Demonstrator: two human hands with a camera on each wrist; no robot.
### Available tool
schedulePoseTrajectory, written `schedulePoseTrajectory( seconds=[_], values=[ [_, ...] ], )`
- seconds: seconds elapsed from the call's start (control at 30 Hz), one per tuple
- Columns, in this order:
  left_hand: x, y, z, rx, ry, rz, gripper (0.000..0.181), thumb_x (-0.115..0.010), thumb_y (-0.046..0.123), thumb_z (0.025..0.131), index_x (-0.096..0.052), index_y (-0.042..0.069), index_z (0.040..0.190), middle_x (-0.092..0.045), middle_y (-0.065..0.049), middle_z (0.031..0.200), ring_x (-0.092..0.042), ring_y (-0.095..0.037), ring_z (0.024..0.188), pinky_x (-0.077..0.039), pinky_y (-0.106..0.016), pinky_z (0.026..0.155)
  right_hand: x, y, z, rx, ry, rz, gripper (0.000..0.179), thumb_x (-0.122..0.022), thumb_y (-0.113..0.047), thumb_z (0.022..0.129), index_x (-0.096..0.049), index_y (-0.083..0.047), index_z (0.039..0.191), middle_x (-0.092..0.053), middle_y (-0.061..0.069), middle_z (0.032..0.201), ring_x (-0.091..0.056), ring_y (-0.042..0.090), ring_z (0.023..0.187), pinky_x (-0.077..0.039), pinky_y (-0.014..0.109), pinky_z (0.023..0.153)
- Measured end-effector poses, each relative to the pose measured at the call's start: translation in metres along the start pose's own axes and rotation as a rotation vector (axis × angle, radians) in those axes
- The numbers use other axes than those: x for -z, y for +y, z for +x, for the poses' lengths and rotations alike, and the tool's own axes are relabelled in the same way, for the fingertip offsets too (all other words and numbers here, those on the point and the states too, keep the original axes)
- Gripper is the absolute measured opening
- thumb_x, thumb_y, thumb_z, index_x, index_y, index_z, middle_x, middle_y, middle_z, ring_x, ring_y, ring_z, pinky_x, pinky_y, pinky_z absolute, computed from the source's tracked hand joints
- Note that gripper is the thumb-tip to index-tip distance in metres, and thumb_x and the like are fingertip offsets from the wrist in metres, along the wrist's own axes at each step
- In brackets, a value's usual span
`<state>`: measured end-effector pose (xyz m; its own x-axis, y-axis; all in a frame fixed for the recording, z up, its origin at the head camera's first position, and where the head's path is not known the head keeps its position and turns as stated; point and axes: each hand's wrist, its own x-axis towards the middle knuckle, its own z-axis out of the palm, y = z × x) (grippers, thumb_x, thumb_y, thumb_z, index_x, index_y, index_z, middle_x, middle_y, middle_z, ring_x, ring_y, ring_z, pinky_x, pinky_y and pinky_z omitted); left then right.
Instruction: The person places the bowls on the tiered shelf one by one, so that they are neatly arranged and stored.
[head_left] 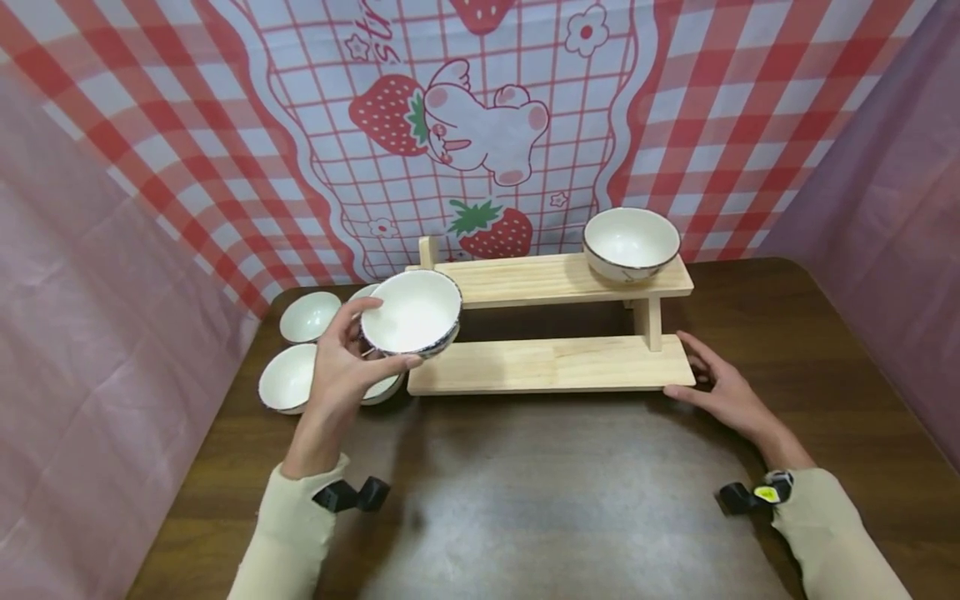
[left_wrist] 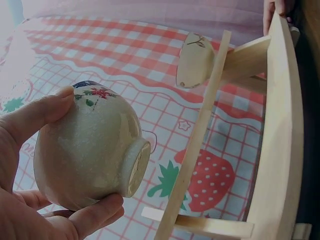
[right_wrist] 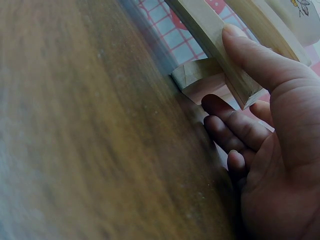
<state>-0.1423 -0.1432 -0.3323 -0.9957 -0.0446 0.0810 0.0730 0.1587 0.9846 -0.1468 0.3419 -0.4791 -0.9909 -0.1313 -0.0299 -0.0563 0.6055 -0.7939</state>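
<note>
My left hand [head_left: 339,372] holds a white bowl [head_left: 412,312] with a dark patterned rim in front of the left end of a two-tier wooden shelf [head_left: 551,365]. Its thumb and fingers grip opposite sides of the bowl. The left wrist view shows the bowl [left_wrist: 95,150] tilted, with red and green painted decoration and its foot facing the shelf. At the shelf's right end, my right hand [head_left: 723,398] grips the lower board, thumb [right_wrist: 250,52] against the board and fingers curled around its end. Another white bowl [head_left: 632,242] stands on the right part of the upper board.
Several white bowls, among them a small one [head_left: 311,317] and a wider one [head_left: 287,380], stand on the dark wooden table [head_left: 525,492] at the left, partly hidden by my left hand. A red checked cloth [head_left: 480,125] with strawberries hangs behind the shelf.
</note>
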Motion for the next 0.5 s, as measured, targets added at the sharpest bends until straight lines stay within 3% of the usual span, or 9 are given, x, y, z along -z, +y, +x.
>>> schedulePoseTrajectory(
  seconds=[0.23,0.5],
  values=[
    [-0.015,0.0,0.01,0.0,-0.023,-0.044,0.077,-0.082,-0.011,0.069,-0.048,0.007,0.135,-0.058,-0.016,0.136,-0.06,-0.02,0.109,-0.056,-0.019,0.082,-0.004,0.004,0.0,0.044,0.025,0.017,0.088,-0.074,-0.023,0.091,-0.02,-0.009,0.16,-0.059,0.031,0.134,-0.047,-0.017,0.096,-0.038,0.013,0.08],
    [-0.033,0.0,0.021,-0.028,-0.039,-0.089,0.077,-0.082,-0.012,0.066,-0.049,0.005,0.134,-0.058,-0.02,0.137,-0.061,-0.024,0.105,-0.056,-0.019,0.076,-0.002,0.004,-0.001,0.04,0.026,0.023,0.089,-0.074,-0.024,0.091,-0.019,-0.009,0.16,-0.059,0.03,0.133,-0.048,-0.015,0.096,-0.038,0.013,0.08]
  ],
)
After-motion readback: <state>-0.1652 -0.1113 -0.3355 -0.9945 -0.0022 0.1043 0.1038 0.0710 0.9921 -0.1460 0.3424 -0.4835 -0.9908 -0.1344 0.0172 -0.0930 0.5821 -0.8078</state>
